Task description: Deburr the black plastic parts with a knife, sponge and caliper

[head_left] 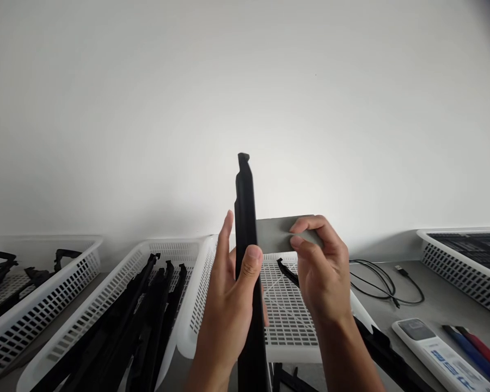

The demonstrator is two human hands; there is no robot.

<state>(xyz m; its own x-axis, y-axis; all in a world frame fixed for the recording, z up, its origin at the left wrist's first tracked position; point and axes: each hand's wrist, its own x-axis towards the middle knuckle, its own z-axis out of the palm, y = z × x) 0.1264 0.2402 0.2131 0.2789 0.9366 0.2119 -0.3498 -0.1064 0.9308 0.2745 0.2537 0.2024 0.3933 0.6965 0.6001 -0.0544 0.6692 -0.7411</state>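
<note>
In the head view, the left hand [226, 316] is gripping a black strip [245, 215], which is pointing upward in front of a basket [289, 354] on the counter [441, 305]. The right hand [327, 277] is curling thumb and index finger before a grey plate [273, 235]; whether its grip is holding the plate, I cannot tell.

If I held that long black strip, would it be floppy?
Probably not: the long black strip stands straight above the left hand. It looks slender, so perhaps light. Stood upright, it might tip, being tall and narrow.
</note>
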